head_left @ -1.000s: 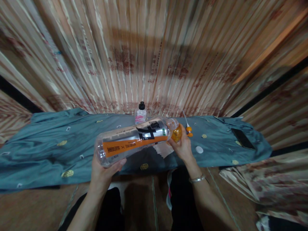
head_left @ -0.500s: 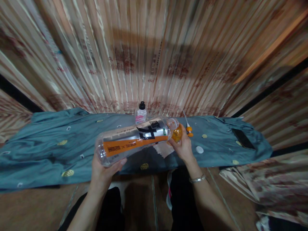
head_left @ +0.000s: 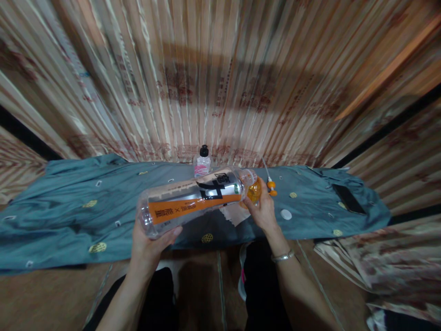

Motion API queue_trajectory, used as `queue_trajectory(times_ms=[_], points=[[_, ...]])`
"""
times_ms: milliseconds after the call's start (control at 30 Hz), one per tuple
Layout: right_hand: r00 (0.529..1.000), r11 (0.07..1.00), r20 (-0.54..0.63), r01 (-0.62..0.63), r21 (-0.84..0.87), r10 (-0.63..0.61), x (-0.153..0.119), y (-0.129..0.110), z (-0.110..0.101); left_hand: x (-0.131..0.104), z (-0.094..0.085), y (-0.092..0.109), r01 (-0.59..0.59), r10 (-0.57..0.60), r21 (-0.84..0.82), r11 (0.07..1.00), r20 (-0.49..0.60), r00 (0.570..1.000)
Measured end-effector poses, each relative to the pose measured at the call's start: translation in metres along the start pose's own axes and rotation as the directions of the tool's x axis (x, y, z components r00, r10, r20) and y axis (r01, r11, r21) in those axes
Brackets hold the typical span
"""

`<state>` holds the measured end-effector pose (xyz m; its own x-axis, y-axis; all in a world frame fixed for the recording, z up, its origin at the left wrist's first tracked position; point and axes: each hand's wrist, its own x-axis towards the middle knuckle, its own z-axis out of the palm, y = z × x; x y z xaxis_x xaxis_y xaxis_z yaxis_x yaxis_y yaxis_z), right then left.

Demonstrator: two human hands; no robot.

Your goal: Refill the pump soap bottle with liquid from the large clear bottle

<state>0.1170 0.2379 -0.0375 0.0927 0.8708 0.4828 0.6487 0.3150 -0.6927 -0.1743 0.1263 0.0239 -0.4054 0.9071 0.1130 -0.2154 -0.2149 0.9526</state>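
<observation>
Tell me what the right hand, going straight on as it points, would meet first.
Beyond the amber container it holds, the right hand would probably first meet the large bottle at its neck; depth is unclear.

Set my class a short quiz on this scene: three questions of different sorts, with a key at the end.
1. Multiple choice: which thing lies farthest right on the cloth?
A) the white cap
B) the phone
C) the black-topped bottle

2. True or false: the left hand holds the big bottle near its base.

3. Fill in the blank: the bracelet is on the person's ____ wrist.

Key: 1 B; 2 true; 3 right
</observation>
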Motion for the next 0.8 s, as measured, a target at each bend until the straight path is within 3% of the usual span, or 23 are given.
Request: queue_trajectory(times_ms=[567, 800], points=[[1.0, 1.0, -0.012, -0.02, -0.008, 0.02, 0.001, 0.001, 0.001, 0.007, -0.01, -0.013, -0.011, 0.011, -0.014, 1.0, 0.009, 1.0], [1.0, 1.0, -0.007, -0.024, -0.003, 0.024, 0.001, 0.0, 0.001, 0.003, -0.003, -0.007, -0.001, 0.0, -0.014, 1.0, -0.018, 1.0]])
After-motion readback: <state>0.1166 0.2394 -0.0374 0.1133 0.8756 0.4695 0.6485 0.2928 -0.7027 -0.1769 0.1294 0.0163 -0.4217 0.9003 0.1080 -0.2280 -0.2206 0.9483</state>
